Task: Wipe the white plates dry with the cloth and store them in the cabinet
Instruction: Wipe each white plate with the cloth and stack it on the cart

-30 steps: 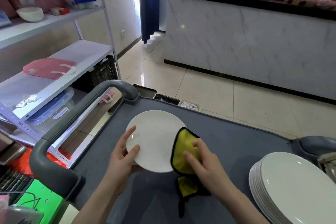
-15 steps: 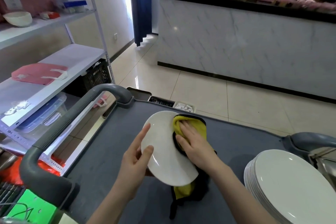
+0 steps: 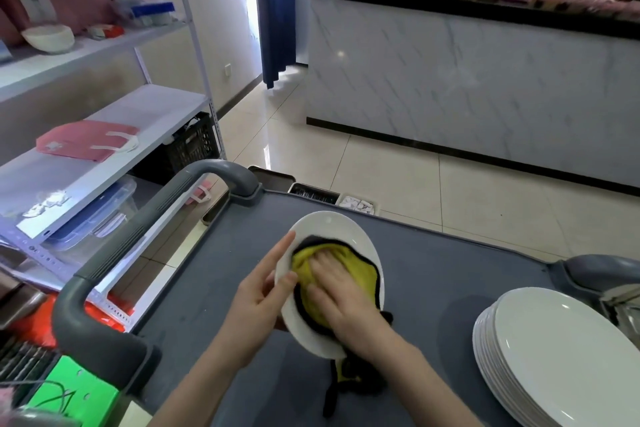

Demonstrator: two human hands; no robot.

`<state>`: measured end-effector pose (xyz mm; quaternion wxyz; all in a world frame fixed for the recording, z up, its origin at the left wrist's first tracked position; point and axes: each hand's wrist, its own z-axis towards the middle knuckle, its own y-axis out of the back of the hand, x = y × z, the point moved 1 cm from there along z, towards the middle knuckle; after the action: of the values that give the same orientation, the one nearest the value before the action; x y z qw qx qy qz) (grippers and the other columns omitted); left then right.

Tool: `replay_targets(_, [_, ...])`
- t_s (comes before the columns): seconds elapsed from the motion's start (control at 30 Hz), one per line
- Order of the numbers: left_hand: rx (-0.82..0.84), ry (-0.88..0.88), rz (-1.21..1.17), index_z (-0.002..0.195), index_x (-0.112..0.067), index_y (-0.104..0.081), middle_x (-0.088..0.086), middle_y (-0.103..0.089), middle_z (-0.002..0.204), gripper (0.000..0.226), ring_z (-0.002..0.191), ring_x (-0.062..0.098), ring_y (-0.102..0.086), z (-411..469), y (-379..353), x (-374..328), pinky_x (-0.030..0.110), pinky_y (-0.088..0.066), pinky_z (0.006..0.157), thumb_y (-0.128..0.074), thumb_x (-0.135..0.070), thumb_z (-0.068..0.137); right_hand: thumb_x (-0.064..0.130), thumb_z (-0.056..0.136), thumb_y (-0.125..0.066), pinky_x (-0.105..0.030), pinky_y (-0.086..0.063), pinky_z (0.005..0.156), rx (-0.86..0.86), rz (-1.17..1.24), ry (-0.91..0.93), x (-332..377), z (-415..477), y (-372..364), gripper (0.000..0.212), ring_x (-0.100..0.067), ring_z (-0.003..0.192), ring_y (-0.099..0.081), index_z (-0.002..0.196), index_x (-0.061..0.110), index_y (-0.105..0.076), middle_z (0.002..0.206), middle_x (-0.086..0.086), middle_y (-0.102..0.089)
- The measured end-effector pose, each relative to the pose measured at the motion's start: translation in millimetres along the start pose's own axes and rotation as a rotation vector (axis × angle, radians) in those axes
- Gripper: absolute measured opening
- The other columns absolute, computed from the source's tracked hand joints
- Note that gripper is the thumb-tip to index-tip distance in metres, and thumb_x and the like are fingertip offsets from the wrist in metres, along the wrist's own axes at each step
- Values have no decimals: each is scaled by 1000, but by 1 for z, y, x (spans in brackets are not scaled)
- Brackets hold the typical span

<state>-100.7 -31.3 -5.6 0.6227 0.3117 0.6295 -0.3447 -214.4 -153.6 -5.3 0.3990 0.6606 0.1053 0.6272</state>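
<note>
A white plate (image 3: 323, 229) is held tilted above the grey cart top (image 3: 450, 274). My left hand (image 3: 258, 302) grips its left rim, thumb on the front face and fingers behind. My right hand (image 3: 341, 295) presses a yellow cloth with black edging (image 3: 360, 269) flat against the plate's face. A tail of the cloth hangs below the plate. A stack of several white plates (image 3: 561, 357) rests on the cart at the right.
The cart's grey handle (image 3: 138, 236) curves along the left side. White metal shelves (image 3: 104, 135) with a bowl, a red bag and plastic boxes stand at the left. A marble-fronted counter (image 3: 467, 80) crosses the far side over tiled floor.
My right hand has slid the cloth from the plate's right edge onto the middle of its face. The plate has tilted up more, and my left hand has shifted its hold on the rim.
</note>
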Motion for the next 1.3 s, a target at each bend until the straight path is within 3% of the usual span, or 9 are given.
replay_targets(0.1, [34, -1, -6, 138, -57, -42, 3, -72, 102, 57, 87, 16, -69, -4, -6, -3, 37, -60, 65, -63, -36, 90, 22, 102, -43, -15, -2, 117, -81, 58, -100, -1, 21, 19, 48, -1, 144, -10, 147, 19, -30, 148, 18, -12])
replay_targets(0.23, [8, -2, -50, 140, -61, -33, 4, -71, 90, 71, 83, 15, -68, 0, -2, -11, 38, -59, 63, -70, -35, 86, 23, 101, -45, -37, -10, 121, 12, 7, 75, 11, 12, 9, 45, 0, 145, -10, 145, 23, -36, 155, 13, -22])
replay_targets(0.3, [6, 6, -82, 141, -61, -30, 4, -74, 102, 78, 91, 17, -71, 1, 4, -14, 40, -60, 63, -75, -32, 84, 26, 102, -42, -42, -10, 121, 79, 34, 126, 14, -2, -1, 45, -4, 146, -11, 146, 27, -34, 156, 14, -24])
replay_targets(0.43, [18, 36, -118, 142, -59, -31, 6, -71, 117, 86, 101, 22, -71, -6, 8, -10, 45, -60, 63, -80, -37, 75, 25, 102, -41, -34, -10, 121, 126, 127, 116, 13, -19, -3, 47, 0, 145, -10, 147, 31, -29, 156, 17, -21])
replay_targets(0.77, [-172, 52, -143, 133, -60, -46, 9, -73, 105, 67, 83, 21, -71, -8, 26, -2, 49, -59, 59, -73, -34, 77, 27, 102, -40, -13, 1, 115, 326, 35, 79, -14, -56, 4, 47, 9, 142, -8, 141, 50, -28, 148, 41, -16])
replay_targets(0.87, [-173, 47, -120, 133, -58, -47, 7, -73, 107, 63, 87, 17, -70, -8, 29, -6, 48, -59, 61, -74, -30, 83, 30, 102, -38, -20, -3, 119, 279, -20, -17, -37, -62, 10, 45, 11, 142, -6, 141, 51, -24, 149, 40, -14])
replay_targets(1.07, [-76, 68, -62, 131, -60, -48, 9, -73, 101, 62, 86, 29, -70, -14, 15, -13, 45, -60, 59, -67, -27, 82, 20, 102, -41, -34, -6, 121, 33, 17, -108, -52, -21, 23, 50, 12, 141, -3, 141, 44, -19, 149, 31, -10])
replay_targets(1.2, [1, 74, -27, 132, -61, -45, 10, -73, 98, 61, 83, 24, -70, -17, 7, -12, 43, -60, 60, -66, -27, 85, 21, 101, -41, -27, -6, 120, -57, 50, 3, -26, 5, 27, 50, 4, 145, -5, 143, 40, -20, 150, 31, -10])
replay_targets(1.3, [11, 91, -60, 134, -59, -44, 11, -73, 102, 64, 85, 21, -70, -15, 6, -9, 40, -59, 61, -68, -26, 85, 21, 100, -42, -36, -9, 121, -3, 20, 104, -2, 6, 12, 51, -1, 146, -7, 145, 31, -21, 152, 24, -13])
